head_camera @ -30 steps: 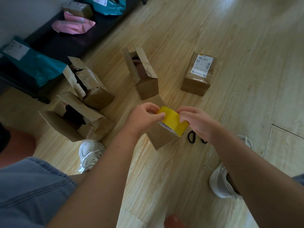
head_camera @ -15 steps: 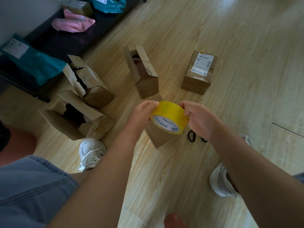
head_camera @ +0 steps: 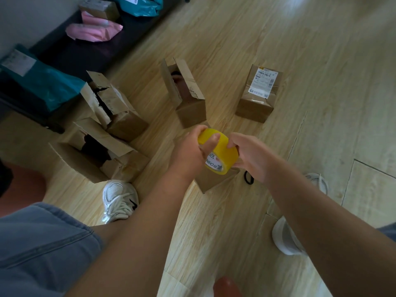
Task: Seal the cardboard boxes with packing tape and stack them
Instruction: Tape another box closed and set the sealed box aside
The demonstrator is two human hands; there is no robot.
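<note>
I hold a yellow roll of packing tape (head_camera: 222,151) between both hands above a small cardboard box (head_camera: 211,181) on the wooden floor. My left hand (head_camera: 190,148) grips the roll's left side with the thumb over its outer face. My right hand (head_camera: 249,156) pinches the roll's right edge. Beyond the roll stands an open box (head_camera: 188,97) with raised flaps. A closed box with a white shipping label (head_camera: 258,95) sits to its right. Two torn open boxes, one (head_camera: 115,108) behind the other (head_camera: 94,153), lie to the left.
Black scissors (head_camera: 248,179) lie on the floor, partly under my right wrist. My white shoes (head_camera: 117,200) (head_camera: 287,236) flank the near box. A dark low bench (head_camera: 70,52) at the upper left carries teal and pink mailer bags and a small box.
The roll has turned in my hands, so its printed core now faces down and toward me. My left thumb has come over its outer face, and both hands sit slightly lower.
</note>
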